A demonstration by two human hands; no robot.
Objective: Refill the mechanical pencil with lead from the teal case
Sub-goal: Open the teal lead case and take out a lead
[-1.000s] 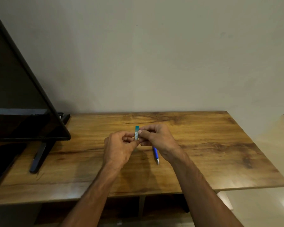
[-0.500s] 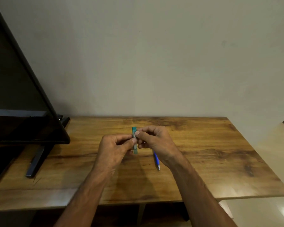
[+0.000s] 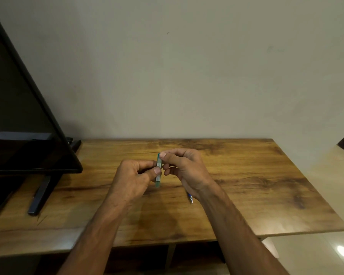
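Pinching teal case [image 3: 158, 170], label unreadable, both hands.

Wooden table [image 3: 246, 175] with dark grain, set against the wall. At the left edge, a black screen's foot [image 3: 40, 193] standing on the surface. Near the middle, a blue pencil [image 3: 190, 198] lying flat, tip toward the front edge.

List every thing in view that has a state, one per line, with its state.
Teal case: held roughly upright above the table, pinched by both hands; open or shut, cannot tell.
Left hand: gripping the case's lower half.
Right hand: thumb on the case's top end.
Mechanical pencil: only its tip shows under the right wrist; whether held or lying, cannot tell.
Screen: dark, off.
Table: standing.
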